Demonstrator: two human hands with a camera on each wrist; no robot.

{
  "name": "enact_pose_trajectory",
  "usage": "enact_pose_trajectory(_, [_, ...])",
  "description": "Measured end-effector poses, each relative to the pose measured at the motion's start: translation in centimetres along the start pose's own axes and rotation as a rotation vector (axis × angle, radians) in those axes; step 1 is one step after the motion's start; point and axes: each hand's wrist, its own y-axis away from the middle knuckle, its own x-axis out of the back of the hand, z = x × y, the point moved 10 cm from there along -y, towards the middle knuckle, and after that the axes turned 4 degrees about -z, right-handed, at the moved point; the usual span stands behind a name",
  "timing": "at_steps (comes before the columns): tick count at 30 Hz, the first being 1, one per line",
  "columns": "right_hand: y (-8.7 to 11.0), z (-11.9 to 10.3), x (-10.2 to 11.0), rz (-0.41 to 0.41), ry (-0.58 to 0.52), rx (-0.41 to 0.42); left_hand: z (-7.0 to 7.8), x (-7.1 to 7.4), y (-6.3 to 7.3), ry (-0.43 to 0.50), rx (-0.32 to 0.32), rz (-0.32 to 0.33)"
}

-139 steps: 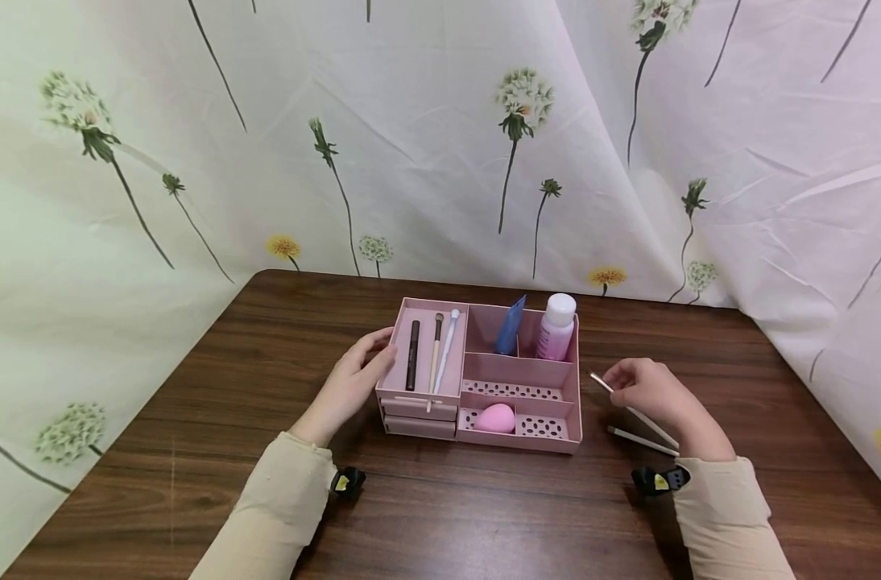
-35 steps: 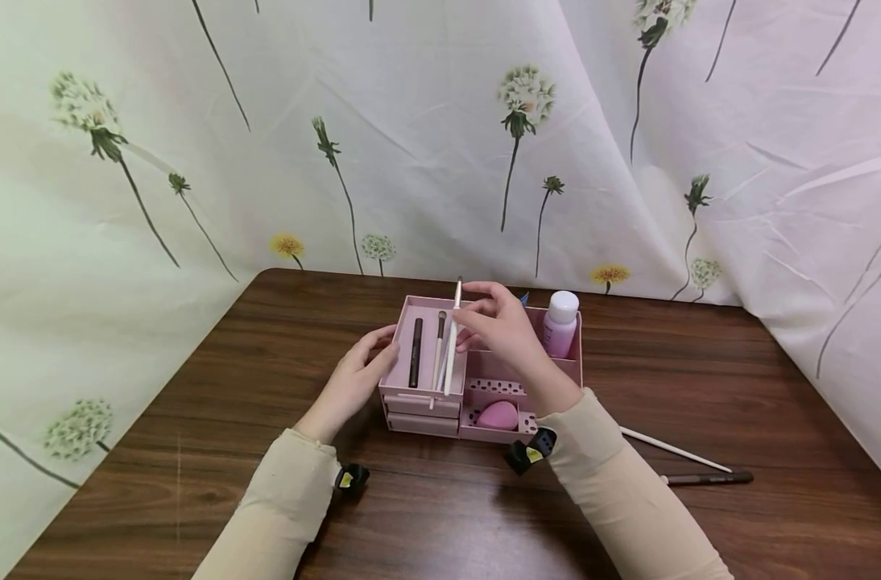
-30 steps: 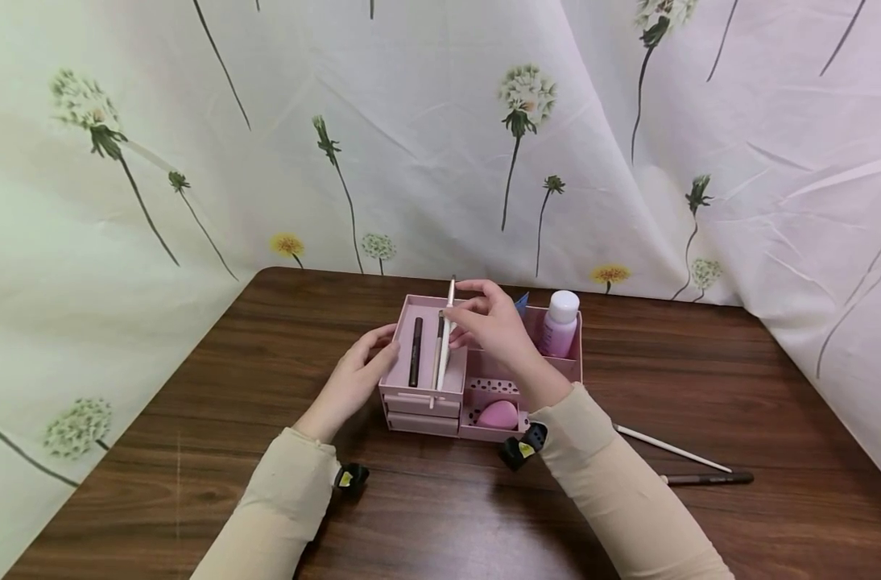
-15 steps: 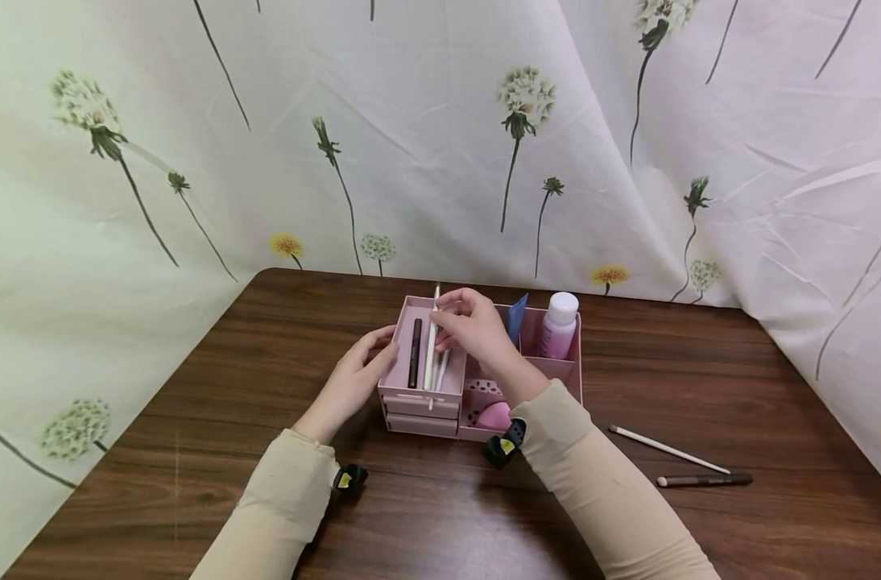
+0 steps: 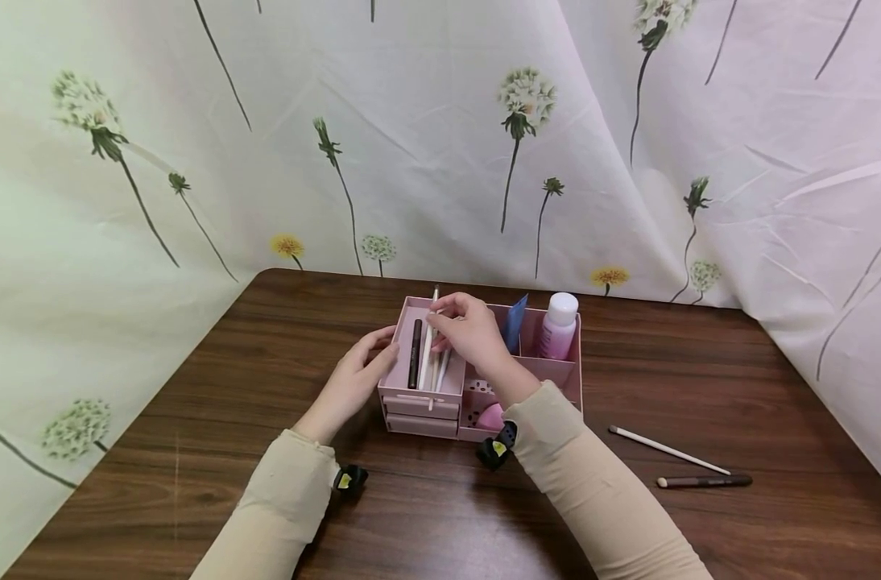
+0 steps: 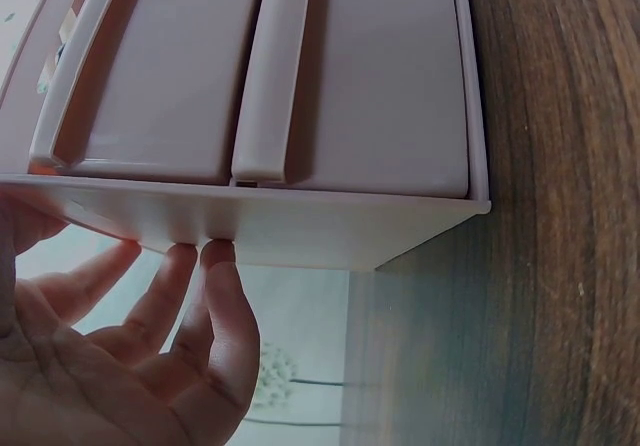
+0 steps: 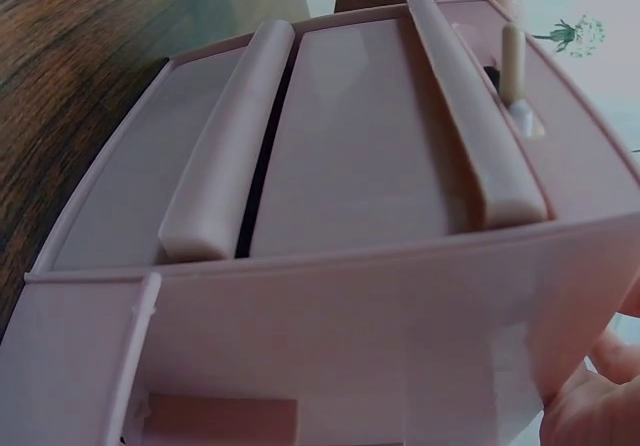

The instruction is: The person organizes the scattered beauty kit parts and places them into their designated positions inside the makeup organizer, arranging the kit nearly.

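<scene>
A pink makeup organizer (image 5: pixel 421 424) with two stacked drawers stands on the table. My right hand (image 5: pixel 471 326) pinches a white-handled makeup brush (image 5: pixel 426 358) between thumb and fingers, low over the organizer's top left tray. The brush lies lengthwise there, its bristle end toward the back. A dark capped stick (image 5: pixel 415 354) lies to its left, and lighter brushes to its right are partly covered by the hand. My left hand (image 5: pixel 348 383) rests against the organizer's left side; in the left wrist view its fingertips (image 6: pixel 217 254) touch the side wall.
A blue tube (image 5: pixel 514 322) and a white-capped pink bottle (image 5: pixel 558 330) stand in the rear compartments. A pink sponge (image 5: pixel 490 416) sits in front, partly behind the right wrist. On the table to the right lie a white brush (image 5: pixel 668 449) and a dark-handled brush (image 5: pixel 709 481).
My right hand picked up a white brush from the table at right and brought it over the top tray, then shifted it left toward the dark stick. The left hand stayed in place.
</scene>
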Motion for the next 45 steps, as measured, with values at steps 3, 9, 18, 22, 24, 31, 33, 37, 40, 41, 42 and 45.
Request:
enact_pose_trajectory(3, [0.0, -0.1, 0.0, -0.006, 0.056, 0.001, 0.0, 0.0, 0.0, -0.003, 0.000, 0.001])
enact_pose_trajectory(9, [0.0, -0.2, -0.1, -0.008, 0.124, 0.007, 0.0, 0.0, 0.0, -0.007, 0.003, 0.001])
enact_pose_trajectory(18, [0.0, -0.4, -0.2, -0.019, 0.164, 0.025, -0.1, 0.0, -0.1, 0.000, 0.004, 0.003])
enact_pose_trajectory(22, [0.1, -0.3, 0.0, -0.015, 0.141, 0.022, -0.2, 0.0, -0.2, 0.013, 0.006, -0.001])
enact_pose_trajectory(24, [0.2, -0.2, 0.1, -0.015, 0.100, 0.025, -0.2, -0.1, -0.1, 0.017, 0.005, -0.005])
enact_pose_trajectory(31, [0.9, -0.7, 0.2, -0.047, -0.119, 0.056, -0.2, 0.0, -0.1, 0.023, 0.006, -0.004])
enact_pose_trajectory(33, [1.3, -1.2, 0.3, -0.055, -0.150, 0.078, -0.2, 0.0, -0.1, 0.028, 0.008, -0.003])
enact_pose_trajectory(37, [2.2, -2.1, 0.6, -0.064, -0.159, 0.114, -0.2, 0.0, -0.1, 0.029, 0.008, -0.002])
enact_pose_trajectory(40, [2.7, -2.3, 0.8, -0.074, -0.149, 0.123, -0.3, 0.0, -0.1, 0.026, 0.010, 0.000])
enact_pose_trajectory(41, [3.0, -2.3, 0.8, -0.080, -0.147, 0.123, -0.3, 0.1, -0.1, 0.024, 0.010, 0.001])
enact_pose_trajectory(42, [3.2, -2.2, 0.8, -0.089, -0.145, 0.122, -0.3, 0.1, -0.1, 0.023, 0.009, 0.001])
enact_pose_trajectory(45, [3.9, -2.1, 0.7, -0.112, -0.135, 0.126, -0.3, 0.1, -0.1, 0.026, 0.009, 0.003])
